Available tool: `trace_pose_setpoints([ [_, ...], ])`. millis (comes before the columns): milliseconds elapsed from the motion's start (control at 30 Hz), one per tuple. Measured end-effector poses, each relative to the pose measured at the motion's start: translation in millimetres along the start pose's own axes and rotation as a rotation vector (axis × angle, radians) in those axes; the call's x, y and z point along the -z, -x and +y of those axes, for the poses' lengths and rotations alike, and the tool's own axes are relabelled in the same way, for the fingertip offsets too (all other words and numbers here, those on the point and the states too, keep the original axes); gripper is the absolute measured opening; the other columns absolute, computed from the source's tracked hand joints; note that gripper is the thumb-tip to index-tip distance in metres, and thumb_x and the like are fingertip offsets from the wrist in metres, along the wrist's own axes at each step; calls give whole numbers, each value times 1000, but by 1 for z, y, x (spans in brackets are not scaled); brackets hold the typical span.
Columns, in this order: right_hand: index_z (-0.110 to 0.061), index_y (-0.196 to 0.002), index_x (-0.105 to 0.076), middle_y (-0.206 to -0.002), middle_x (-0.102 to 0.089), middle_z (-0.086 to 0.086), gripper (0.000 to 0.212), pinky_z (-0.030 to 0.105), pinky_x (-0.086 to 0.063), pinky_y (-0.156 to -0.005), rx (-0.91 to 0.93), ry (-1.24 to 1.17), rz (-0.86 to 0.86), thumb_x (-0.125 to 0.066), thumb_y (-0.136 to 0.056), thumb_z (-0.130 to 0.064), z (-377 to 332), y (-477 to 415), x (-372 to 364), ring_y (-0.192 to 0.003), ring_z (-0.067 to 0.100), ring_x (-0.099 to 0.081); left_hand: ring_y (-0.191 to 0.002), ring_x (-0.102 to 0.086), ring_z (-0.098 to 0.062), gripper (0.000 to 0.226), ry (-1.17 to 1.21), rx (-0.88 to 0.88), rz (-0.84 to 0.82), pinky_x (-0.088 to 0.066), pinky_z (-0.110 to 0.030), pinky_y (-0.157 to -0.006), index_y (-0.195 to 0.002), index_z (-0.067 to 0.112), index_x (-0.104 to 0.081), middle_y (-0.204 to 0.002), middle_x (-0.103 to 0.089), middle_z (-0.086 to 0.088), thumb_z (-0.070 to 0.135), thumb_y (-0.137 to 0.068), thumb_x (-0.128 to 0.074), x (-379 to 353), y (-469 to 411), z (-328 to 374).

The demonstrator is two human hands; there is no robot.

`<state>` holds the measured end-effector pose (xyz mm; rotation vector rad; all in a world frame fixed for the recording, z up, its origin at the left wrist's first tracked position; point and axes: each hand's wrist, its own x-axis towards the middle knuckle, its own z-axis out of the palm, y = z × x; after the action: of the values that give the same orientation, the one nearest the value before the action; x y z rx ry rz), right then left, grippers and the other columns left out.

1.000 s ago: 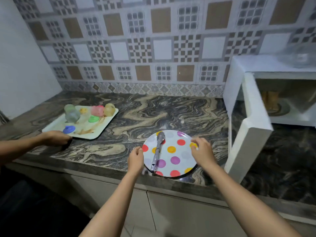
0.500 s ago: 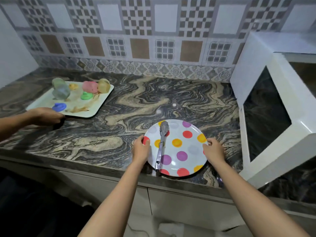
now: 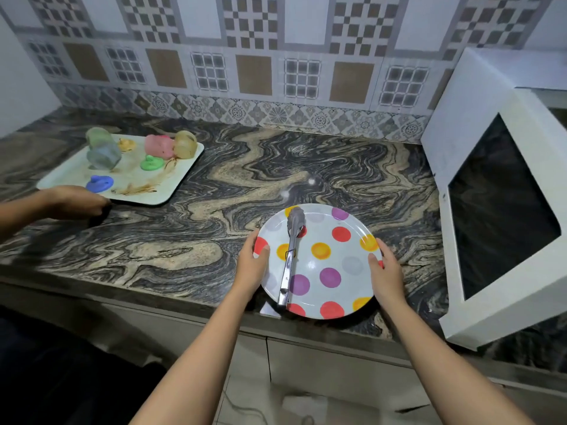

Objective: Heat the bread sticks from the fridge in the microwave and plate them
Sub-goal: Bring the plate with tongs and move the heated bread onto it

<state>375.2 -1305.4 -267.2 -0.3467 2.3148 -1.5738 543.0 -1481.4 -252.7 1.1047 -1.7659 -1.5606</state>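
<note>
A white plate point(image 3: 337, 271) with coloured polka dots sits at the near edge of the marbled counter point(image 3: 214, 210). Metal tongs point(image 3: 291, 256) lie along its left half. My left hand point(image 3: 253, 265) grips the plate's left rim, thumb on top. My right hand point(image 3: 385, 271) grips the right rim the same way. The white microwave point(image 3: 460, 148) stands at the right with its door point(image 3: 503, 216) swung open toward me. Its inside is out of view, and no bread sticks show.
A pale tray point(image 3: 175, 179) with several coloured plastic cups and lids sits at the back left. Another person's hand point(image 3: 73, 200) rests at the tray's near corner. The open door juts out beside the plate's right side. A patterned tile wall backs the counter.
The view has dropped and shifted left, so the microwave's inside is gone from sight. Both my hands have settled on the plate's rims. The plate sits a little nearer the counter's edge.
</note>
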Motion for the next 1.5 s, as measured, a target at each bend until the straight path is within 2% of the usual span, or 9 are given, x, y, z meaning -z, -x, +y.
trace_pose_setpoints([
  [233, -15, -146, -32, -148, -38, 0, 48, 35, -38, -106, -37, -237, -53, -39, -99, -8, 0, 17, 3, -135, 21, -39, -131, -42, -21, 50, 60, 22, 30, -36, -26, -103, -144, 11, -32, -146, -40, -6, 5, -96, -43, 3, 17, -4],
  [500, -20, -145, -34, -146, -42, -2, 48, 41, -42, -104, -33, -280, -114, -40, -99, -7, 5, 60, 32, -130, 22, -44, -134, -40, -21, 52, 102, 30, 98, -33, -35, -112, -144, 10, -33, -148, -37, -5, 4, -95, -46, 8, 79, 2],
  [833, -10, -144, -36, -147, -39, 2, 47, 34, -36, -107, -3, -300, -135, -41, -97, -4, 31, 160, 103, -134, 22, -41, -116, -52, -21, 48, 139, 20, 159, -41, -32, -101, -140, 14, -41, -132, -53, -2, 4, -93, -46, 7, 226, 6],
  [967, -17, -142, -40, -144, -45, 0, 45, 38, -38, -108, -5, -274, -130, -41, -97, -9, 52, 203, 144, -129, 20, -46, -123, -50, -22, 49, 141, 29, 159, -41, -29, -103, -141, 13, -39, -138, -50, -6, 5, -93, -46, -4, 286, -2],
  [1033, -16, -143, -39, -144, -45, -1, 44, 31, -37, -106, -13, -263, -111, -39, -99, -12, 63, 224, 165, -130, 20, -45, -114, -54, -19, 45, 132, 14, 135, -45, -20, -94, -138, 12, -43, -134, -54, -7, 5, -94, -45, -13, 311, -7],
  [1167, -16, -142, -40, -143, -47, 2, 41, 27, -37, -98, -15, -245, -48, -36, -101, -15, 88, 250, 212, -124, 18, -48, -124, -51, -25, 47, 167, 37, 77, -40, -33, -103, -143, 11, -36, -138, -50, -8, 9, -96, -44, -44, 353, -8],
  [1267, -16, -141, -42, -141, -50, 4, 40, 32, -38, -104, -32, -268, 4, -36, -101, -16, 107, 262, 251, -127, 20, -47, -121, -52, -23, 47, 209, 50, 19, -40, -32, -104, -144, 10, -33, -137, -50, -9, 9, -98, -42, -74, 378, -7],
  [1433, -16, -141, -41, -140, -51, 3, 41, 40, -39, -108, -77, -293, 116, -36, -101, -17, 137, 274, 312, -128, 21, -48, -108, -49, -12, 46, 229, 61, -109, -40, -20, -88, -144, 10, -31, -130, -52, -7, 8, -99, -39, -131, 402, -4],
  [1500, -15, -141, -41, -141, -49, 4, 41, 40, -38, -109, -98, -307, 161, -36, -101, -18, 147, 275, 333, -129, 21, -47, -108, -50, -13, 46, 212, 65, -153, -40, -22, -91, -144, 10, -31, -128, -53, -7, 9, -99, -39, -155, 404, -3],
])
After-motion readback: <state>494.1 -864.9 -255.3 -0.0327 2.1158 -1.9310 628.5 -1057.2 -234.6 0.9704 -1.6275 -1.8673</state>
